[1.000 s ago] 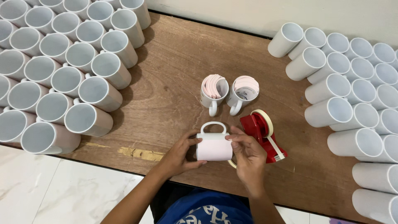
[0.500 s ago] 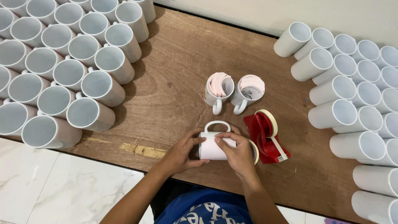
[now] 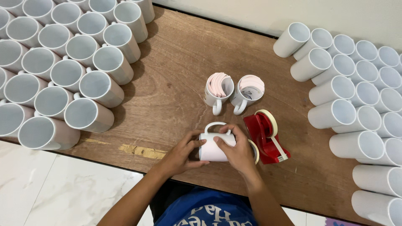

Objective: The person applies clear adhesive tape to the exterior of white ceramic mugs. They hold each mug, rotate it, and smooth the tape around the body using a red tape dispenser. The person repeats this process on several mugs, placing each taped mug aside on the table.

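A white mug (image 3: pixel 212 147) lies on its side near the front edge of the wooden table (image 3: pixel 176 71), handle pointing away from me. My left hand (image 3: pixel 181 152) grips its left end. My right hand (image 3: pixel 237 150) lies over its right half, fingers pressed on the wall. A roll of tape (image 3: pixel 253 150) peeks out just behind my right hand. Beside it stands a red tape dispenser (image 3: pixel 265 135) with a cream tape roll. Two upright white mugs (image 3: pixel 218 89) (image 3: pixel 248 93) behind hold rolled sheets of paper.
Several white mugs (image 3: pixel 63 75) stand packed together at the left, openings up. Several more white mugs (image 3: pixel 356 92) are grouped at the right. A pale wall runs along the back. White marble floor (image 3: pixel 50 192) shows below the table's front edge.
Both hands have shifted on the lying mug; my right hand has slid further over its wall. The view moved slightly, and the mug stays in place on the table.
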